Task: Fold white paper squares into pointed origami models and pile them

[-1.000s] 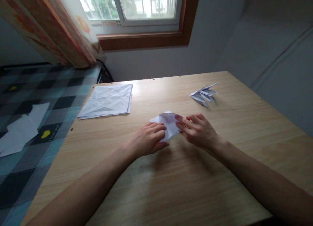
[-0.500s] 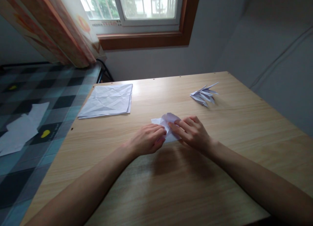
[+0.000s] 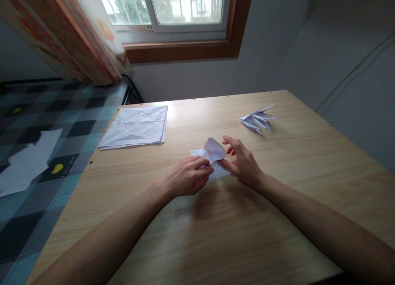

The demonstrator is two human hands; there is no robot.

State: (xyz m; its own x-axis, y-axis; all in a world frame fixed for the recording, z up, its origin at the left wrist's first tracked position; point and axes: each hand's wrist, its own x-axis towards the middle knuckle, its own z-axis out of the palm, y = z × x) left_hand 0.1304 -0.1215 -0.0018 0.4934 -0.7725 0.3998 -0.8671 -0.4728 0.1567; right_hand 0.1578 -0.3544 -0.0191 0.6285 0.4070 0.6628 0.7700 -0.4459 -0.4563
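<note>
A small, partly folded white paper lies near the middle of the wooden table, with one flap lifted and curled upward. My left hand rests on the table with its fingers closed, pressing down the paper's near-left edge. My right hand pinches the paper's right side between thumb and forefinger while its other fingers fan out above.
A stack of creased white sheets lies at the table's far left. A finished folded paper figure sits at the far right. Left of the table is a checked blue surface with loose white paper. A window and curtain are behind.
The paper lay flat under both hands; now my right hand has raised and lifted a flap, which curls up. My left hand has stayed nearly still on the paper's edge.
</note>
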